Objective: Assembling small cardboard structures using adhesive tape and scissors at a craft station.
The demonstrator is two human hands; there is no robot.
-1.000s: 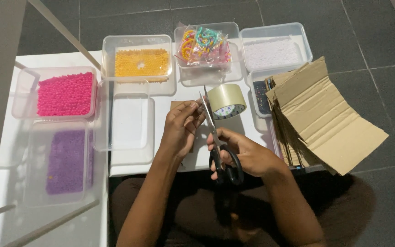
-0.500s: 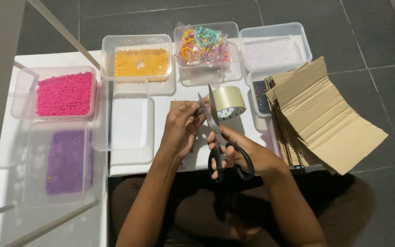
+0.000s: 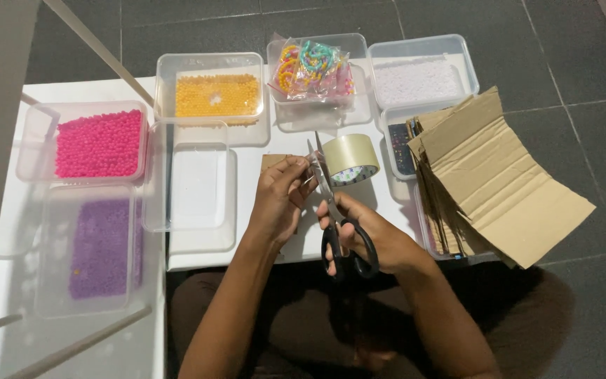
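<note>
My right hand [image 3: 380,238] grips black-handled scissors [image 3: 338,224], blades pointing away from me toward a roll of clear tape [image 3: 348,159] on the white table [image 3: 261,151]. My left hand [image 3: 278,196] pinches a small brown cardboard piece [image 3: 273,161] right beside the scissor blades. The blades look nearly closed at the edge of the piece. Most of the piece is hidden under my left fingers.
Clear tubs hold pink beads [image 3: 99,142], purple beads [image 3: 99,245], orange beads [image 3: 215,95], coloured rings in a bag [image 3: 313,67] and white beads [image 3: 419,81]. An empty tub [image 3: 191,179] sits left of my hands. Folded cardboard sheets [image 3: 499,182] lie at the right.
The scissors' handles opened wider half a second ago and have closed again. Both hands stayed in about the same place by the tape roll.
</note>
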